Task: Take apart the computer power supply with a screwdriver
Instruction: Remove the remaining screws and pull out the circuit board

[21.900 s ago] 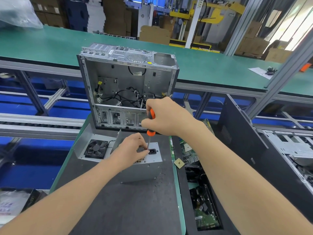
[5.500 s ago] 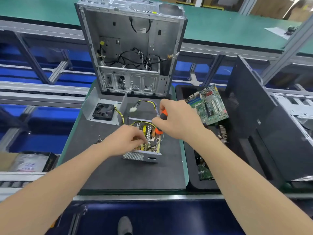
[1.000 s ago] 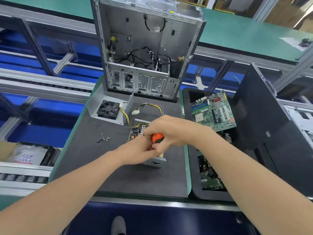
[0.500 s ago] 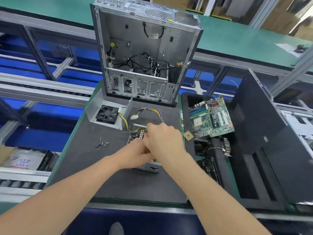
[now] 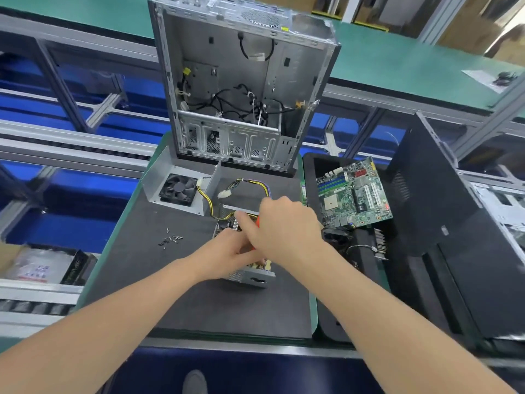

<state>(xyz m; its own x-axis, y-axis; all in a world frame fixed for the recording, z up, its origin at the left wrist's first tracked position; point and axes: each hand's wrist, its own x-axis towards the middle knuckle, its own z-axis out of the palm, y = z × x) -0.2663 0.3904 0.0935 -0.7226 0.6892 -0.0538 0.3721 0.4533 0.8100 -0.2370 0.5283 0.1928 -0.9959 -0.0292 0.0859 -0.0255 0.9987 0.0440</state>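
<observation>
2 hands crowd over the open power supply [image 5: 250,275], which sits mid-mat [image 5: 227,308], just near of the computer case [image 5: 241,81]. Against 1 second ago, the right hand [image 5: 287,226] has slid toward the supply's far end, and the orange screwdriver [image 5: 259,223] it wraps now shows only as a sliver under the palm. The left hand [image 5: 227,251] rests on the supply's open top, steadying it; whether its fingers pinch anything I cannot tell. The fan cover [image 5: 176,189] lies far-left and loose screws [image 5: 170,239] sit left of the supply. The shift likely means another inner screw is being addressed, so dismantling is well along but unfinished.
</observation>
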